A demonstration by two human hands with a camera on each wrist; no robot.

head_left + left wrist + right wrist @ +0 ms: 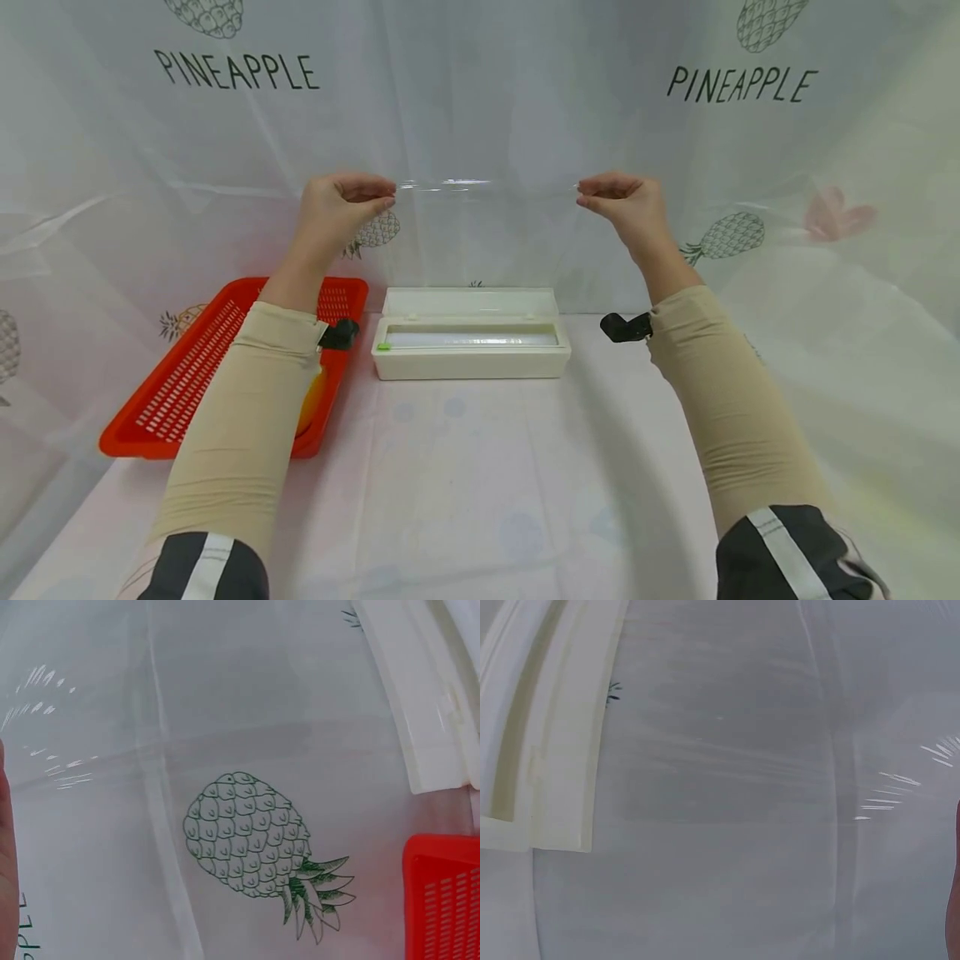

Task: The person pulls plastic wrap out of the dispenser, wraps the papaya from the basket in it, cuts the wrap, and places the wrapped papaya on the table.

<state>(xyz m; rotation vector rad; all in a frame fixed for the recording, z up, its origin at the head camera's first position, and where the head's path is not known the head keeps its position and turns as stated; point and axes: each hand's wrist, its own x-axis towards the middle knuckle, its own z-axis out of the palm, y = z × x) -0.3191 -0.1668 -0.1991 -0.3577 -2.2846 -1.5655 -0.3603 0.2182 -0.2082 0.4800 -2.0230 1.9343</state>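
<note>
A sheet of clear cling film [465, 185] is stretched between both hands, raised in front of the curtain; only its shiny creases show plainly. My left hand [341, 204] pinches one upper corner between thumb and fingers. The opposite corner is pinched by my right hand [626, 204]. Below and between the hands, a white cling film dispenser [472, 365] stands on the table with its lid [470, 300] raised. In the left wrist view, glints of the film [56, 769] appear beside the edge of the hand; the right wrist view has similar glints on the film [885, 801].
A red perforated basket [142, 450] stands left of the dispenser, partly behind the left forearm. Inside it, something orange-yellow [311, 400] is mostly hidden by the sleeve. A pineapple-print curtain [480, 100] hangs behind the pale, spotted tablecloth [465, 483].
</note>
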